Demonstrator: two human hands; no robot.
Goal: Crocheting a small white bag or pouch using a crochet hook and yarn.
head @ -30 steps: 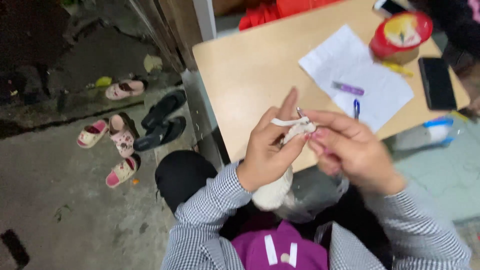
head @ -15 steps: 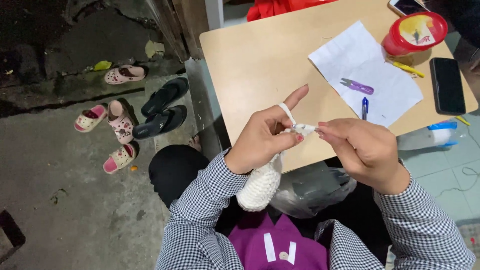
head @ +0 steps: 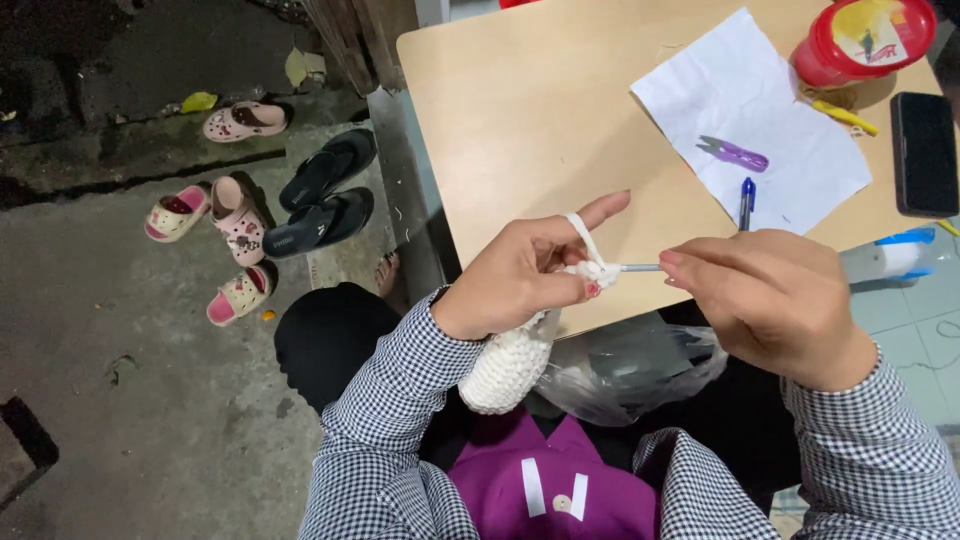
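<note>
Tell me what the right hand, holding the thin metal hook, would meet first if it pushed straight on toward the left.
Probably the white crocheted yarn piece, where the hook's tip already sits; just behind are the left hand's fingertips. The right hand points there.

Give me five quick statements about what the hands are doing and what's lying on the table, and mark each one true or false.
1. The left hand holds a white crocheted piece with yarn looped over its forefinger. True.
2. The right hand holds a pair of scissors. False: it holds a thin metal crochet hook.
3. A purple thread snipper lies on the white paper sheet. True.
4. The black phone lies on the paper. False: it lies on the bare table, right of the paper.
5. The red tub has its lid off. False: the lid is on.
</note>
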